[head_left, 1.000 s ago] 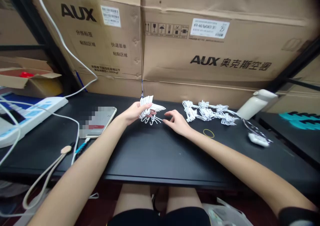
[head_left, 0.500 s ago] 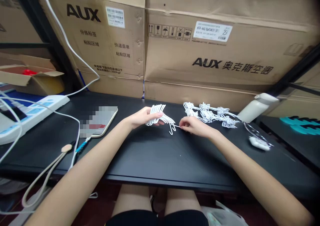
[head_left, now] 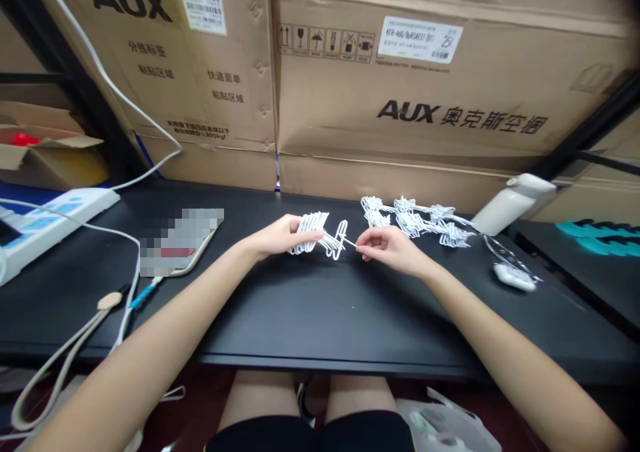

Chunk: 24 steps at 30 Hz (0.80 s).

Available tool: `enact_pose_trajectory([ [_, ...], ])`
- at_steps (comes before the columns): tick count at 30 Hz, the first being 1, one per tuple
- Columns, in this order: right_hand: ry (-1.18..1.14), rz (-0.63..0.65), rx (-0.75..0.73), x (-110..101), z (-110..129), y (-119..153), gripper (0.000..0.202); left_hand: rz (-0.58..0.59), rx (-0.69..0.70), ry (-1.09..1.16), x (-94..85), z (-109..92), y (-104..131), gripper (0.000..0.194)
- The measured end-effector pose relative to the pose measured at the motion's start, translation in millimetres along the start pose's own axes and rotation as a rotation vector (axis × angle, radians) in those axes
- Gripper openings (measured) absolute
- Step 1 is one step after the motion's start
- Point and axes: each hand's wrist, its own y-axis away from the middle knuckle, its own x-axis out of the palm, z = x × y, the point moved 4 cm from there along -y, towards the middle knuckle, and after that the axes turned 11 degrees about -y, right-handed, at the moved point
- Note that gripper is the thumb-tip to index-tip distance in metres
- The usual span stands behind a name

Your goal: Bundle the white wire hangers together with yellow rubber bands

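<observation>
My left hand (head_left: pixel 281 237) is wrapped round a bundle of several white wire pieces (head_left: pixel 311 223) above the middle of the black table. The thumb lies across the bundle. Curved wire ends stick out on its right side. To the right, my right hand (head_left: pixel 387 247) pinches the tip of a thin white wire (head_left: pixel 350 241) that reaches toward those ends. Whether this wire is joined to the bundle I cannot tell. Behind my right hand, several bunches of similar white wire (head_left: pixel 411 223) lie in two rows on the table.
A phone (head_left: pixel 207 239) with a cable and a white power strip (head_left: pixel 65 222) lie at the left. A white bottle (head_left: pixel 515 205) and a small white case (head_left: pixel 514 277) are at the right. Large cardboard boxes (head_left: pixel 330 125) stand along the back of the black table (head_left: pixel 300 319).
The view has shifted slightly. The wire ends between my hands have turned, and a loop that hung down now points up. Both hands keep their hold.
</observation>
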Motion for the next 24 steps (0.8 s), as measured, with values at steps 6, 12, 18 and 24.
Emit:
enact_pose_trajectory([
  [6, -0.125, -0.020, 0.007, 14, 0, 1, 0.025, 0.013, 0.021, -0.041, 9.8, -5, -1, 0.039],
  [12, -0.236, -0.069, 0.010, 18, -1, 0, 0.026, 0.025, 0.011, -0.044, 13.2, -7, -2, 0.037],
  [18, -0.376, -0.072, 0.126, 17, -7, -3, 0.027, 0.061, -0.046, 0.082, 16.2, -7, -2, 0.045],
  [24, -0.408, -0.084, 0.152, 22, -11, -3, 0.027, 0.063, -0.066, 0.116, 17.5, -3, -2, 0.045],
])
